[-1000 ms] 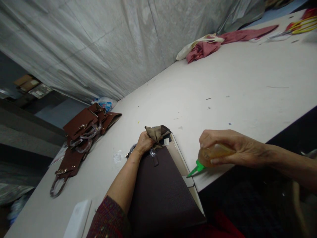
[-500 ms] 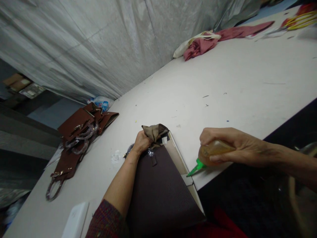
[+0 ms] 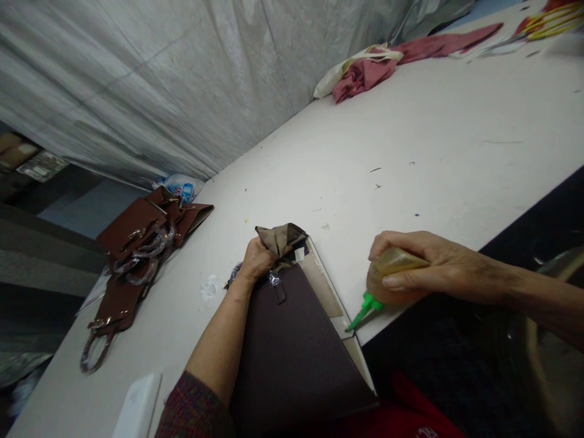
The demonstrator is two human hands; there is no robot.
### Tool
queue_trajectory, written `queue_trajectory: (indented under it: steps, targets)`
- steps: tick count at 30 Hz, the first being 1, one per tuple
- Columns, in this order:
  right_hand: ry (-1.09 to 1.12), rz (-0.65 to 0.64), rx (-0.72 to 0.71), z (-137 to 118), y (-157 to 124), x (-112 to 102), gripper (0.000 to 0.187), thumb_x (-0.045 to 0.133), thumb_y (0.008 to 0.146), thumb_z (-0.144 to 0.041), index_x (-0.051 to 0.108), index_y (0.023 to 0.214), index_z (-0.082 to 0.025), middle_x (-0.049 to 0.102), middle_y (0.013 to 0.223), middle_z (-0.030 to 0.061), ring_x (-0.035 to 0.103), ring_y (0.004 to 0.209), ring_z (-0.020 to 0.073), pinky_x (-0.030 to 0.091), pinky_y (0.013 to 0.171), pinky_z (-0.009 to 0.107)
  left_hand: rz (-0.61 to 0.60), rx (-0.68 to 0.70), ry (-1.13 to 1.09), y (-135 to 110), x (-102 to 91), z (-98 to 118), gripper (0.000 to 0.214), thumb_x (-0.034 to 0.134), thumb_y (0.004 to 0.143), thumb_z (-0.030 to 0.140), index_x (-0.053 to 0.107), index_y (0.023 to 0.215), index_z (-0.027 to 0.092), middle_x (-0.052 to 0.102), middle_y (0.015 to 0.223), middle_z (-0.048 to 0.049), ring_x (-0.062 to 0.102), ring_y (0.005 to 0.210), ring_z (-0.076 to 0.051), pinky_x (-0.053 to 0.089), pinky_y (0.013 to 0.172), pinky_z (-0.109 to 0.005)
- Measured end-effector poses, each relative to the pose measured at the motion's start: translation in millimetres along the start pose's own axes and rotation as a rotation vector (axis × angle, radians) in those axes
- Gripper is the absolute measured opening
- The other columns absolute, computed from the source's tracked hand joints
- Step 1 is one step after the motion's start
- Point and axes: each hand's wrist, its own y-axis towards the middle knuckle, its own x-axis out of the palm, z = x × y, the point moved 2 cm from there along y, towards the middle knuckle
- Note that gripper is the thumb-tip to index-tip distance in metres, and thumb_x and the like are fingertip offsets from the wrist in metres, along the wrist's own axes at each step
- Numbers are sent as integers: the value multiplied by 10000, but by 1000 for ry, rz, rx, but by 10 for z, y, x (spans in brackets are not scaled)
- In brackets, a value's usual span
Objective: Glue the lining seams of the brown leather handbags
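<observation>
A dark brown handbag (image 3: 292,347) lies at the table's front edge, its cream inner side panel (image 3: 322,283) exposed along the right. My left hand (image 3: 258,260) is closed on the bag's olive-brown lining (image 3: 278,240), bunched at the far end. In my right hand (image 3: 424,261) is a glue bottle (image 3: 387,277) of amber liquid, tilted down. Its green nozzle (image 3: 362,311) points at the panel's right edge, close to a pale cross strip. Whether the tip touches the panel I cannot tell.
Several reddish-brown bags with wrapped handles (image 3: 137,243) lie at the left. A white box-like object (image 3: 137,404) is near the front left. Pink cloth (image 3: 369,76) and yellow-handled scissors (image 3: 550,24) lie at the back right. A grey sheet (image 3: 182,79) hangs behind the table (image 3: 438,140).
The green nozzle has moved slightly along the panel edge towards me. My left hand keeps its grip on the lining. The whole view has shifted a little.
</observation>
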Motion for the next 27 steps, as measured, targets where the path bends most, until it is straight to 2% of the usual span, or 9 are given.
queue_trajectory:
  steps: [7, 11, 14, 16, 20, 24, 27]
  targets:
    - [147, -6, 46, 26, -46, 30, 442, 768, 775, -562, 612, 984, -205, 670, 816, 13, 591, 737, 189, 424, 650, 296, 6, -28, 22, -5, -4, 56, 314, 873, 605, 381, 686, 693, 145, 702, 711, -27, 608, 659, -146, 525, 668, -244]
    - [85, 28, 33, 49, -49, 32, 442, 743, 800, -570, 605, 1013, -208, 641, 799, 4, 569, 718, 180, 421, 637, 291, 19, -51, 16, -15, -3, 83, 379, 895, 578, 415, 614, 619, 164, 669, 676, -16, 612, 663, -147, 522, 661, -234]
    - [64, -19, 42, 54, -65, 37, 424, 730, 810, -572, 603, 1003, -217, 634, 792, 0, 568, 696, 176, 422, 611, 285, 23, -42, 43, -19, -10, 79, 403, 892, 589, 417, 568, 584, 177, 653, 654, -9, 635, 691, -158, 524, 677, -230]
    - [83, -38, 29, 49, -78, 35, 420, 746, 790, -569, 607, 990, -228, 646, 816, 2, 585, 716, 186, 435, 618, 286, 28, -25, 65, -20, -18, 67, 388, 886, 606, 406, 572, 593, 178, 678, 691, -15, 653, 725, -165, 530, 698, -231]
    - [65, 46, 24, 57, -94, 13, 431, 744, 788, -578, 607, 1010, -235, 633, 810, -1, 572, 708, 183, 430, 615, 287, 19, -19, 82, -27, -24, 45, 347, 875, 625, 399, 616, 629, 169, 712, 753, -28, 663, 751, -174, 536, 700, -242]
    - [46, -5, 26, 76, -124, 37, 415, 734, 794, -574, 614, 1001, -235, 646, 850, 13, 595, 744, 198, 449, 625, 297, 27, -34, 50, -32, -20, 58, 350, 880, 617, 408, 630, 648, 165, 708, 746, -33, 662, 742, -180, 532, 674, -243]
    - [23, 38, 6, 68, -161, 49, 404, 731, 798, -566, 619, 1012, -241, 655, 872, 20, 602, 748, 202, 454, 623, 299, 34, -36, 45, -28, -15, 66, 348, 892, 601, 393, 635, 655, 164, 707, 733, -30, 656, 717, -171, 534, 673, -238]
